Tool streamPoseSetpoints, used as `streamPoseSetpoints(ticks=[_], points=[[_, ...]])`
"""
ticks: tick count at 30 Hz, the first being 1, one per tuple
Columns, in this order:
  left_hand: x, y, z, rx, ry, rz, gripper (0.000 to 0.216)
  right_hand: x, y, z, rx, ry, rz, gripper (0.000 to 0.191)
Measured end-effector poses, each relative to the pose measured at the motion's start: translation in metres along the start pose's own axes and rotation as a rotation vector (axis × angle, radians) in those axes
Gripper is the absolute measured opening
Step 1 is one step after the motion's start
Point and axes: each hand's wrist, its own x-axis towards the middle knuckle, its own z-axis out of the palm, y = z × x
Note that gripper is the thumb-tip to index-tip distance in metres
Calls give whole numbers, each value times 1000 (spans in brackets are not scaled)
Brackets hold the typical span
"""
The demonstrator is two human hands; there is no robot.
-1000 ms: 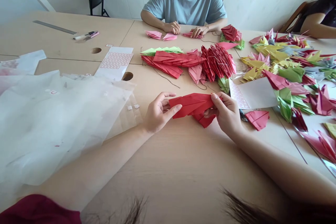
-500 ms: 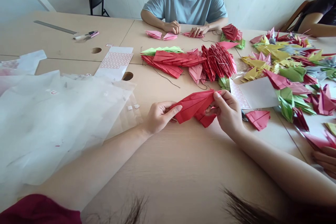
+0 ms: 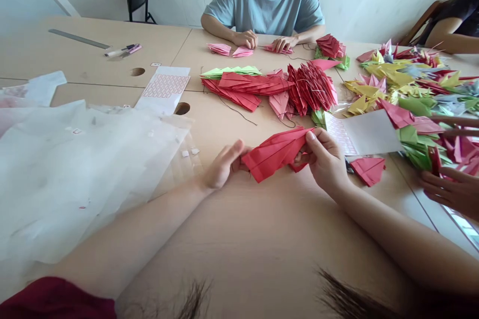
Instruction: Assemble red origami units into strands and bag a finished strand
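Note:
I hold a stack of folded red paper pieces [image 3: 275, 152] over the wooden table [image 3: 239, 239]. My right hand [image 3: 325, 159] pinches its right end, thumb on top. My left hand [image 3: 223, 163] lies at its left end with the fingers curled against the paper. The stack tilts down to the left. A single red folded piece [image 3: 367, 168] lies just right of my right hand, beside a white sticker sheet [image 3: 364, 132].
Strung red, green and pink folded pieces [image 3: 262, 84] lie further back. A heap of coloured paper cranes [image 3: 419, 89] covers the right side. Clear plastic sheets [image 3: 75, 169] spread at left. A person in a blue shirt [image 3: 262, 5] sits opposite. Another person's hand [image 3: 449, 189] reaches in at right.
The stack's left end has dropped and its right end risen. My left fingers have curled in at the paper's end. Another person's hand has come in from the right edge.

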Motion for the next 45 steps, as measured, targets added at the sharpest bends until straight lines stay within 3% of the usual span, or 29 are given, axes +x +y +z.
streamPoseSetpoints(ticks=[3, 6, 8, 12, 16, 22, 27, 36, 45], points=[[1, 3, -3, -283, -285, -227, 88, -7, -4, 7, -38, -157, 57, 26], [-1, 2, -2, -355, -465, -378, 83, -14, -7, 14, -161, -286, 22, 23], [-2, 1, -2, -348, -478, -418, 75, -16, -8, 16, -250, -361, -20, 17], [-3, -1, -5, -325, -390, -449, 65, -14, -7, 12, -551, -436, -215, 14], [-1, 2, -6, -320, -400, -487, 65, -13, -6, 9, -734, -428, -418, 12], [-1, 5, -4, -311, -431, -524, 65, -13, -8, 10, -793, -259, -491, 9], [-1, 6, -3, -274, -465, -534, 65, -13, -9, 10, -765, -172, -492, 11], [-1, 0, -8, -424, -545, -424, 50, -16, -7, 12, -775, -216, -464, 8], [0, -4, -11, -404, -543, -519, 44, -13, 1, 7, -652, -19, -334, 4]])
